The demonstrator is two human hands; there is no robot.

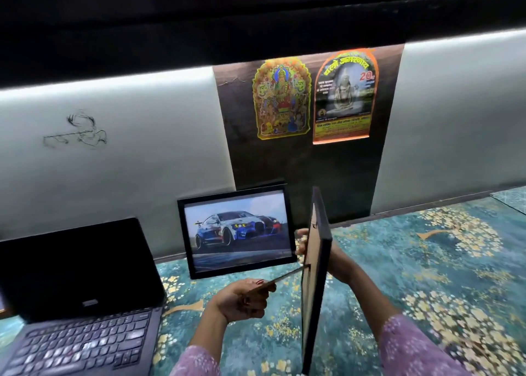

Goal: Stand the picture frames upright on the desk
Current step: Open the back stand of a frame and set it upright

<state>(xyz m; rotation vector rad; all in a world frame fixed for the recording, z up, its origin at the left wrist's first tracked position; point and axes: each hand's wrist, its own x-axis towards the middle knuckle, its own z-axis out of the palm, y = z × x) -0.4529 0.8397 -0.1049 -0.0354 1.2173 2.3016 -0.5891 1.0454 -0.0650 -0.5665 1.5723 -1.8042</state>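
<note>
A black picture frame with a car picture (237, 230) stands upright on the desk, leaning back against the wall. A second black frame (317, 276) is held edge-on in the air in front of me, its brown back facing left. My right hand (336, 257) grips this frame around its middle, with fingertips showing on the back side. My left hand (242, 299) pinches the end of the frame's stand flap (284, 276), which is swung out from the back.
An open black laptop (76, 304) sits at the left on the desk's teal floral cloth (427, 262). Two religious posters (313, 96) hang on the dark wall panel behind. Grey wall panels run left and right.
</note>
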